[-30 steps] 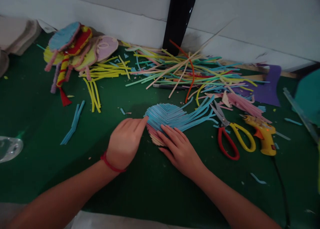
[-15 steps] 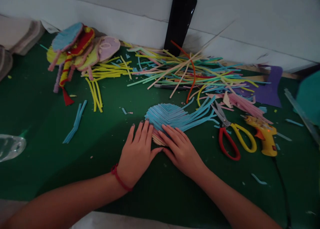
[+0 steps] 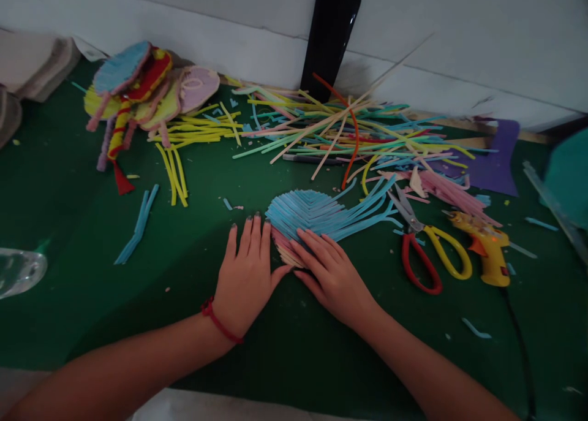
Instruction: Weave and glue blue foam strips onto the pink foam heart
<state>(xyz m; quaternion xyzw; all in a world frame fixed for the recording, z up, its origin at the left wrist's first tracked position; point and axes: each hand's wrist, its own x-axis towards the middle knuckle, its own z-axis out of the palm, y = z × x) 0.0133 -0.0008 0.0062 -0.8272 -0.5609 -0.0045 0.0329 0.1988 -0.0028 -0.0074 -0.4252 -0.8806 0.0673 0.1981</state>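
Note:
A rounded piece covered with light-blue pipe cleaners lies flat on the green table, its strands laid in a V pattern. Loose blue ends trail from it to the right, and a pink and cream part shows at its lower edge. My left hand rests flat with fingers stretched at the piece's left edge, its thumb near the lower tip. Fingers of my right hand lie extended over the lower right of the piece, pressing on its surface. Neither hand is closed around anything.
To the right lie scissors with red and yellow handles and a yellow glue gun with a black cord. Behind is a heap of coloured pipe cleaners. A phone leans on the wall. Finished fan shapes are piled left.
My left hand has slid a little to the left, uncovering more of the piece's pink lower edge. My right hand stays where it was on the piece.

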